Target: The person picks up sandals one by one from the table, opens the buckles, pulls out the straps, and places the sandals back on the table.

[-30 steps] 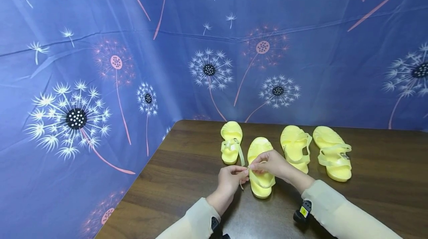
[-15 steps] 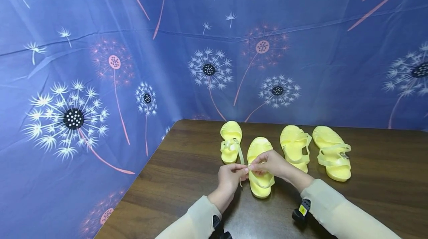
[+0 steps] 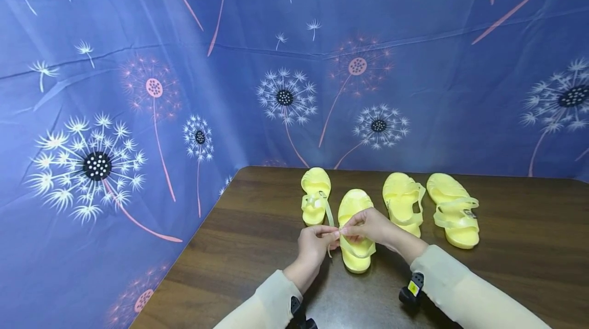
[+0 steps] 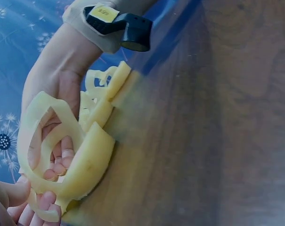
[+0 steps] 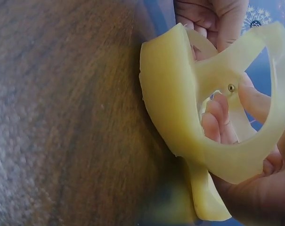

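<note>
Left grip (image 3: 314, 246) and right grip (image 3: 370, 225) meet, both pinching the strap (image 4: 48, 215) of the yellow sandal (image 3: 353, 205); a second sandal (image 3: 316, 179) sits just beyond the left grip!

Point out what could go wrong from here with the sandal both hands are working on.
The strap may slip free, since the left hand and right hand seem to pinch only a narrow part of it. The sandal could slide or twist under a pull, as both hands meet at its left side. The left hand might also nudge the leftmost sandal, which lies close by.
</note>
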A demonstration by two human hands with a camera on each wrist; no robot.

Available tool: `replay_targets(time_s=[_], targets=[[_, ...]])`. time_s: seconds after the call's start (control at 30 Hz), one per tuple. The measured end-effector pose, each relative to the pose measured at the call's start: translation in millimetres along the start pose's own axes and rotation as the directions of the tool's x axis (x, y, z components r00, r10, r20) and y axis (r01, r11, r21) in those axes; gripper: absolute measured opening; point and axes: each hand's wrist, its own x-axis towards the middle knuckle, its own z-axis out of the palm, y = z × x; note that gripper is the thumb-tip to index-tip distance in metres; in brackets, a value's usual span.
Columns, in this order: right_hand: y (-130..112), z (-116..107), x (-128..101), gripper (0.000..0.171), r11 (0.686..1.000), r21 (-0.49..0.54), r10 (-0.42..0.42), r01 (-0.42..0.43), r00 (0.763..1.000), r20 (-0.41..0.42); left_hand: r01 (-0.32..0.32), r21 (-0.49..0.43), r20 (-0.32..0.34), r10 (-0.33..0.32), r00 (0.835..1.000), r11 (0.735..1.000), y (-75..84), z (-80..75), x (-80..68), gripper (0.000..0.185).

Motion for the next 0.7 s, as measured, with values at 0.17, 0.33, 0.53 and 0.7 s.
replay_targets(time_s=[0.17, 0.33, 0.53, 0.7], targets=[[0.2, 1.6, 1.3, 0.026, 0.999, 0.005, 0.042, -0.042, 0.999, -0.022, 0.021, 0.018, -0.003, -0.021, 1.000, 1.000, -0.5, -5.0, -6.1, 0.011], [-0.2, 3.3, 0.6, 0.025, 0.998, -0.006, 0.058, -0.058, 0.997, -0.042, 0.020, 0.055, -0.024, -0.018, 1.000, 0.998, -3.4, -5.9, -7.3, 0.012], [-0.5, 3.9, 1.5, 0.025, 0.998, -0.008, 0.062, -0.062, 0.997, -0.039, 0.033, 0.016, -0.034, -0.032, 0.999, 0.999, -5.8, -2.7, -6.6, 0.012], [-0.3, 3.4, 2.4, 0.024, 0.998, -0.010, 0.059, -0.059, 0.998, -0.025, 0.032, -0.003, -0.034, -0.032, 0.999, 0.999, -2.1, -3.1, -6.9, 0.010]])
